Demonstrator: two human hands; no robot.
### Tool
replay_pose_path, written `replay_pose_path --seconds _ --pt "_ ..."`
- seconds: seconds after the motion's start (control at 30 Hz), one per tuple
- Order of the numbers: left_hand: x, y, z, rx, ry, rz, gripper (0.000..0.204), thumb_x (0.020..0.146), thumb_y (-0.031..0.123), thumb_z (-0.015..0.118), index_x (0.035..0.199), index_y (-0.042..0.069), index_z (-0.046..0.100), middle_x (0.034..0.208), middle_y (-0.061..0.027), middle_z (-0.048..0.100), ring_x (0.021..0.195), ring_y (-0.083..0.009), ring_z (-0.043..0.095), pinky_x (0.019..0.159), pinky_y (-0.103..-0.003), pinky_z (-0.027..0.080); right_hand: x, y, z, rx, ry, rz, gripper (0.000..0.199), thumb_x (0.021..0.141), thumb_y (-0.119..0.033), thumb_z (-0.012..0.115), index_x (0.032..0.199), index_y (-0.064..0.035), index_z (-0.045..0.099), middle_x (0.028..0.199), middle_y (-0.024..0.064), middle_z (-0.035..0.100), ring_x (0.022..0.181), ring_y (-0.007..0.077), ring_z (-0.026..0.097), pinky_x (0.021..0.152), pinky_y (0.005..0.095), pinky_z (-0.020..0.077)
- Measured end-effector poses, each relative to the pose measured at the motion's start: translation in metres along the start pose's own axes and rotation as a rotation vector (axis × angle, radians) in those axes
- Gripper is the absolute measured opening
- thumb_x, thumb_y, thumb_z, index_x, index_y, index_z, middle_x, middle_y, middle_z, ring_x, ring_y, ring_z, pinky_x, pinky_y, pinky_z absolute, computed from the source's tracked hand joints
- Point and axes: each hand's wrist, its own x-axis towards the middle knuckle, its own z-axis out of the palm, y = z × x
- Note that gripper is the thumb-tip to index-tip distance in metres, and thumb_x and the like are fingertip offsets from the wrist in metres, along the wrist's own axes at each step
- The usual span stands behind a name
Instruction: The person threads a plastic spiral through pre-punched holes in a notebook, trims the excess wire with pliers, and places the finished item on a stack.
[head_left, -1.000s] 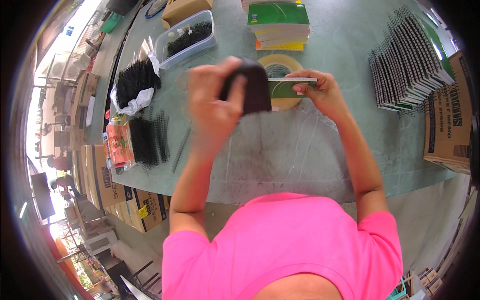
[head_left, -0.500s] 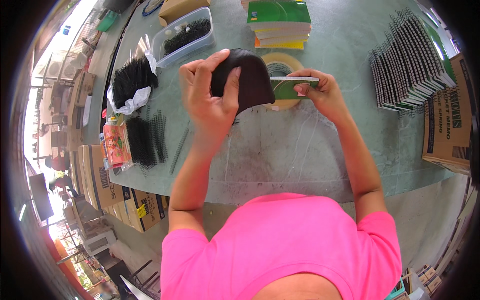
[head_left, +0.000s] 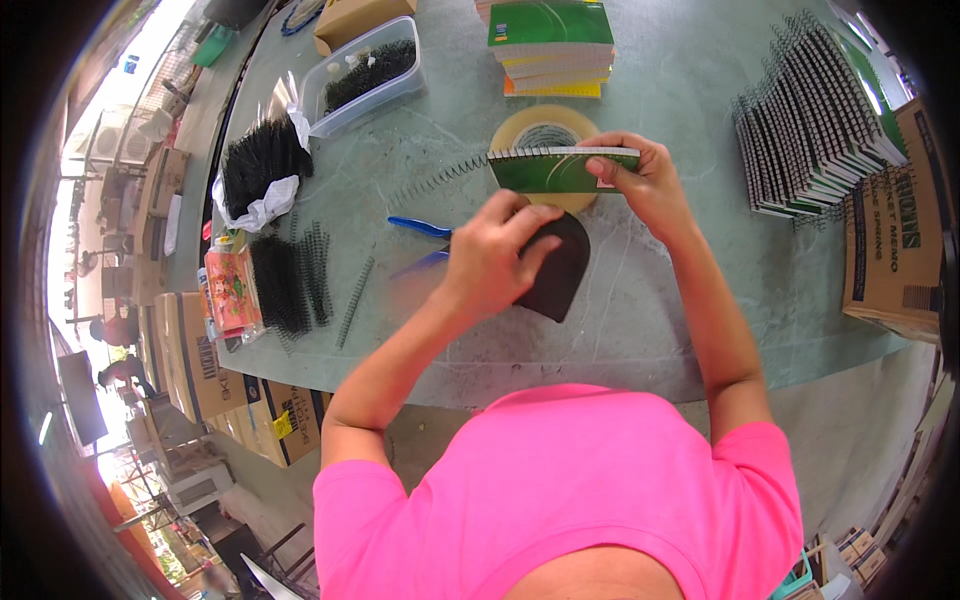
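Observation:
My right hand (head_left: 637,180) grips a small green notebook (head_left: 540,172) by its right end, thumb in front. A black wire coil (head_left: 440,180) runs along the notebook's upper edge and sticks out well past its left end. Lower and to the left, my left hand (head_left: 505,250) is closed on a black, round-ended pad (head_left: 560,268), thumb over its face. Blue-handled pliers (head_left: 420,228) show just left of that hand; their jaws are hidden, and the lower handle is blurred. Behind the notebook lies a wide tape roll (head_left: 525,122).
A stack of notebooks (head_left: 550,50) stands at the far middle. Coil-bound notebooks (head_left: 815,120) are piled at right beside a cardboard box (head_left: 890,240). At left are a clear bin (head_left: 375,100) of black coils, a bag of coils (head_left: 262,165) and loose coils (head_left: 285,285).
My left hand has moved down and to the right with the black pad, away from the notebook's left end. The protruding coil and the pliers' handles have come into sight. My right hand has barely moved.

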Motion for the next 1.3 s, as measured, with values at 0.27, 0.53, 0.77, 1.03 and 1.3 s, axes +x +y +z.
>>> replay_pose_path --seconds 0.27,0.53,0.77,1.03,1.3 --pt "0.034 -0.003 -0.019 0.439 0.234 0.249 0.03 0.074 0.013 0.072 0.101 0.006 0.063 0.091 -0.0082 0.057 0.095 -0.0259 0.055 0.077 -0.037 0.043 -0.003 -0.017 -0.006 -0.459 -0.077 -0.208 0.02 0.077 -0.006 0.067 0.097 -0.0044 0.066 0.086 0.0035 0.067 0.077 0.0142 0.06 0.07 0.0286 0.0475" --pt "0.046 0.003 -0.022 0.251 0.165 0.068 0.017 0.077 0.015 0.068 0.087 0.005 0.058 0.087 -0.0079 0.058 0.089 -0.0282 0.054 0.077 -0.038 0.041 -0.011 -0.031 0.028 -0.893 0.079 -0.431 0.015 0.08 -0.013 0.064 0.095 -0.0099 0.066 0.084 0.0054 0.064 0.085 0.029 0.055 0.075 0.0381 0.0471" --pt "0.037 -0.004 -0.031 0.258 0.115 0.095 0.024 0.074 0.014 0.07 0.091 0.005 0.057 0.087 -0.0084 0.056 0.088 -0.0295 0.053 0.079 -0.039 0.04 -0.009 -0.026 0.045 -1.045 0.127 -0.521 0.015 0.079 -0.018 0.066 0.092 -0.012 0.067 0.087 0.0024 0.065 0.09 0.0284 0.055 0.075 0.0374 0.0472" --pt "0.039 -0.008 -0.034 0.28 0.099 0.064 0.027 0.078 0.022 0.069 0.096 0.005 0.06 0.092 -0.0088 0.057 0.091 -0.0286 0.054 0.077 -0.039 0.041 -0.005 -0.021 0.037 -0.97 0.132 -0.46 0.019 0.08 -0.024 0.066 0.093 -0.0113 0.067 0.087 0.0027 0.065 0.088 0.0267 0.055 0.074 0.0359 0.0471" --pt "0.038 -0.015 -0.03 0.315 0.113 0.121 0.023 0.08 0.022 0.067 0.095 0.005 0.062 0.092 -0.0082 0.059 0.089 -0.028 0.055 0.076 -0.038 0.042 -0.005 -0.024 0.035 -0.947 0.113 -0.452 0.02 0.081 -0.026 0.065 0.092 -0.0086 0.065 0.088 0.0052 0.064 0.086 0.0273 0.055 0.074 0.0365 0.0469"
